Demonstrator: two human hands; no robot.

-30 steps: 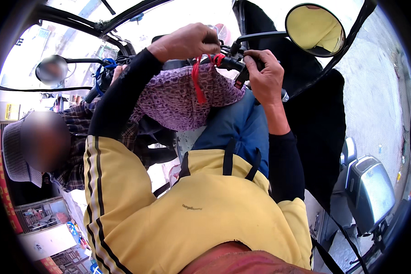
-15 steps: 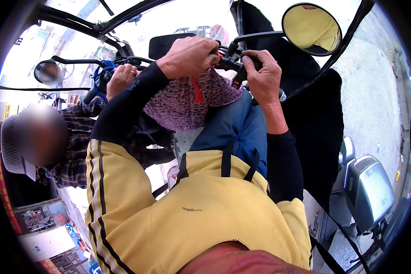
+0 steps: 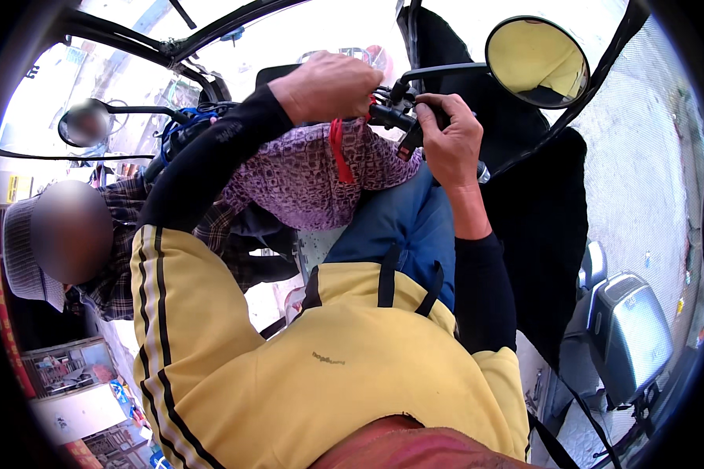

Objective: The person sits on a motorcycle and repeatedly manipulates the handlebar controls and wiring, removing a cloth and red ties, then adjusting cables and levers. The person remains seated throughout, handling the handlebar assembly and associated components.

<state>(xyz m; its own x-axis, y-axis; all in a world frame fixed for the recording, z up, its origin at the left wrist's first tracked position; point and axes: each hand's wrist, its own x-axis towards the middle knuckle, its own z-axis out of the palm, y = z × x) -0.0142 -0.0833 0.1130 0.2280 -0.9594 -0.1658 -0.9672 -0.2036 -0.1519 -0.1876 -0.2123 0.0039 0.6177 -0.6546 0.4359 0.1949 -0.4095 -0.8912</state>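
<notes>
We've got a red fabric strip (image 3: 339, 148) dangling loose-ended below our left hand (image 3: 330, 84); right hand's (image 3: 454, 141) curled, can't tell either's pinch.

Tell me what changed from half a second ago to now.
The left hand has lifted up the picture, uncovering more of the red strip; whether it let go of anything is unclear. Its black sleeve shifted left. The right hand stays on the black handlebar, and the purple patterned cloth is still nearby.
</notes>
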